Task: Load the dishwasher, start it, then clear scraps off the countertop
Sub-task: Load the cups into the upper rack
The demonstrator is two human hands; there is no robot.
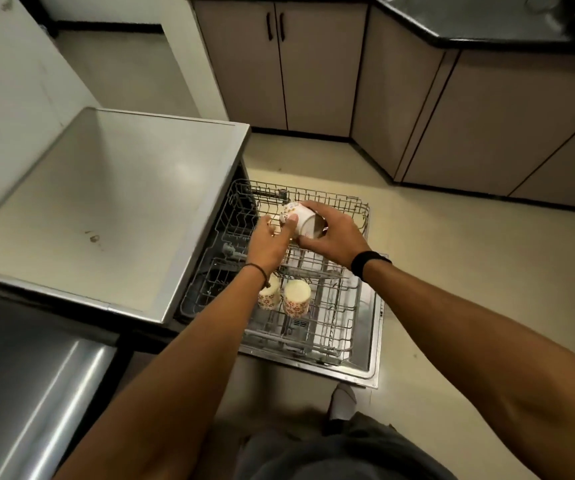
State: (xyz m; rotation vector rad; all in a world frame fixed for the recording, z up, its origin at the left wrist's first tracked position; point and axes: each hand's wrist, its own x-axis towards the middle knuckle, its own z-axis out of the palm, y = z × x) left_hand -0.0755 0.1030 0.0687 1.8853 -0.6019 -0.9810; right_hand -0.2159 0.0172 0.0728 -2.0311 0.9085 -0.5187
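So the person is holding a floral cup point(295, 216) tilted on its side over the far end of the pulled-out dishwasher rack point(366, 210). The right hand point(335, 239) is doing the real work, with its fingers wrapping round the cup's body. The left hand point(269, 244) is just steadying it, thumb pressing the patterned end and the other fingers loose, not closing on anything. It's too blurry to tell which end is the mouth.

What I'd be worrying about: straight under the grip there's nothing but wire tines. If the cup is going down half-turned, it's probably catching a tine and ending up leaning, so it'll be collecting water instead of draining. The left fingers are also sitting right by the wires, so they could be getting pinched under the cup.

Nearer the person than the grip, two matching cups point(297, 298) are already sitting upside down, so swinging a wrist back low could be knocking them over.
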